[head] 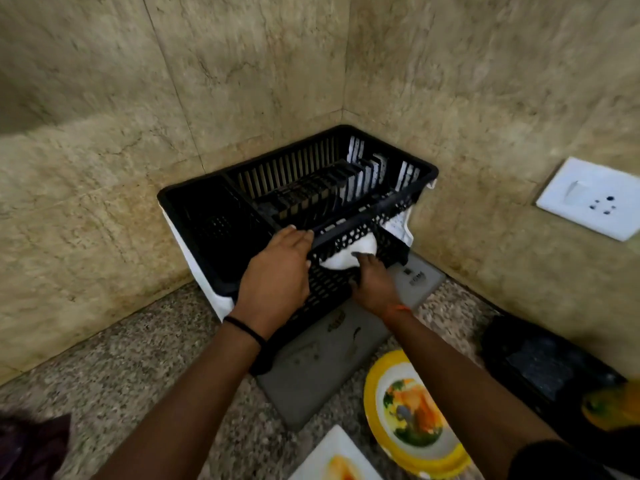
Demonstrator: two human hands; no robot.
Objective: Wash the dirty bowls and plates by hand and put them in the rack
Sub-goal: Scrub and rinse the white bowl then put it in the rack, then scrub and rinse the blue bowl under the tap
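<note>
A black plastic dish rack [214,216] stands tilted in the corner of the counter, its near edge raised. My left hand [277,268] grips its front rim. My right hand [372,284] is under the rack's front wall, pinching a white cloth [353,252] that runs beneath the rack and shows at its right side. A dirty yellow-rimmed plate [412,414] with food remains lies at the lower right, partly behind my right forearm. A white square plate [337,460] with orange stains sits at the bottom edge.
A grey mat [311,372] lies on the speckled stone counter [138,358] under the rack's front. A black object [540,362] sits at the right by the wall. A white wall socket [592,197] is on the right wall. Dark cloth [31,445] is at the bottom left.
</note>
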